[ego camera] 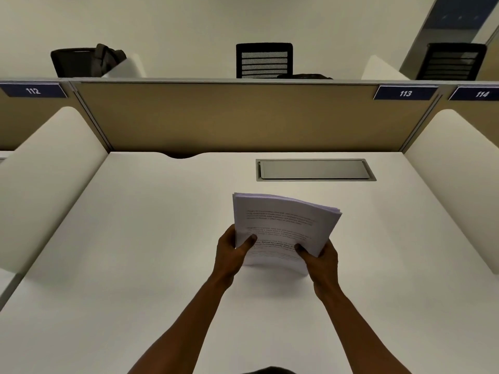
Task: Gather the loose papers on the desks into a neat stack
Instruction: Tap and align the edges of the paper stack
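A stack of white printed papers (280, 222) stands nearly upright on its bottom edge on the white desk (162, 265), bowed slightly along its top. My left hand (232, 252) grips the stack's left edge with the thumb across the front sheet. On the right edge, my right hand (321, 259) holds it the same way, thumb on the printed face. The sheets' top edges lie close together but slightly fanned at the right corner.
A grey cable hatch (314, 170) is set into the desk behind the papers. White side dividers (51, 179) (456, 184) flank the desk; a tan back panel (243, 117) carries the number plate 113 (405, 93). Black chairs (264, 60) stand beyond.
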{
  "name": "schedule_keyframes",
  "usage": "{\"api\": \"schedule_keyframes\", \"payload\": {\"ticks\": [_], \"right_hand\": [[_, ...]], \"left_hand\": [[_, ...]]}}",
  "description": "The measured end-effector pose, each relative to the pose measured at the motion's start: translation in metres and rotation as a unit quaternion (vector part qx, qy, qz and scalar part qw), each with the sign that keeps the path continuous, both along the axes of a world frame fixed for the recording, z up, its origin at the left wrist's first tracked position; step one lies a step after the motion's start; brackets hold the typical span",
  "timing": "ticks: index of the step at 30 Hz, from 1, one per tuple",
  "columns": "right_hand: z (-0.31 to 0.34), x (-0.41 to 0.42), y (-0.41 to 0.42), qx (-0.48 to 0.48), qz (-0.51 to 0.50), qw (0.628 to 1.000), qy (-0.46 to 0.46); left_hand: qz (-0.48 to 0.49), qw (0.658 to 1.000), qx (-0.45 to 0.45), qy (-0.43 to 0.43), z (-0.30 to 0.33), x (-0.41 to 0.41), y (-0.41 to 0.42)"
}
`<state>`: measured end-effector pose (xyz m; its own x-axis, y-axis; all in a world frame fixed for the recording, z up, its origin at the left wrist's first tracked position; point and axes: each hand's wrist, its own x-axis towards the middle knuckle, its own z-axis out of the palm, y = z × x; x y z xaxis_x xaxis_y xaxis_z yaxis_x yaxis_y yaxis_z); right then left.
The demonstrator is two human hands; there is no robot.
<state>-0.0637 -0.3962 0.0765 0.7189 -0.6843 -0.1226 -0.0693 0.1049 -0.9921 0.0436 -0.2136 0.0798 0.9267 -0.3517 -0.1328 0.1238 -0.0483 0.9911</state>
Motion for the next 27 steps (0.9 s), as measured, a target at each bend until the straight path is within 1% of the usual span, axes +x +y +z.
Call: {"api": "schedule_keyframes", "payload": {"ticks": [2, 6, 10, 13, 17, 21, 24, 27], "right_hand": [[0.003, 0.005, -0.001, 0.009, 0.000, 1.000, -0.004], [0.006, 0.018, 0.004, 0.068, -0.021, 0.997, -0.002], [0.017, 0.020, -0.003, 0.049, -0.028, 0.998, -0.014], [0.019, 0.018, -0.008, 0.022, -0.011, 1.000, -0.019], [0.007, 0.011, -0.009, -0.006, -0.010, 1.000, 0.011], [0.007, 0.015, -0.012, -0.004, 0.004, 1.000, 0.000], [0.010, 0.022, -0.009, 0.015, 0.004, 1.000, -0.007], [0.013, 0.022, -0.011, 0.010, -0.003, 1.000, -0.013]], "left_hand": [[-0.005, 1.000, 0.005, -0.010, 0.004, 0.002, -0.006], [0.000, 1.000, 0.011, -0.012, 0.006, 0.003, -0.021], [0.018, 1.000, -0.011, -0.012, 0.015, 0.007, -0.026], [0.016, 0.999, -0.026, -0.008, 0.017, 0.006, -0.021], [0.043, 0.999, 0.010, -0.024, 0.010, 0.002, -0.011], [0.015, 0.999, 0.014, -0.049, 0.012, 0.008, -0.012], [0.031, 0.998, 0.012, -0.046, 0.016, 0.007, -0.023], [0.050, 0.998, 0.000, -0.043, 0.020, 0.005, -0.028]]}}
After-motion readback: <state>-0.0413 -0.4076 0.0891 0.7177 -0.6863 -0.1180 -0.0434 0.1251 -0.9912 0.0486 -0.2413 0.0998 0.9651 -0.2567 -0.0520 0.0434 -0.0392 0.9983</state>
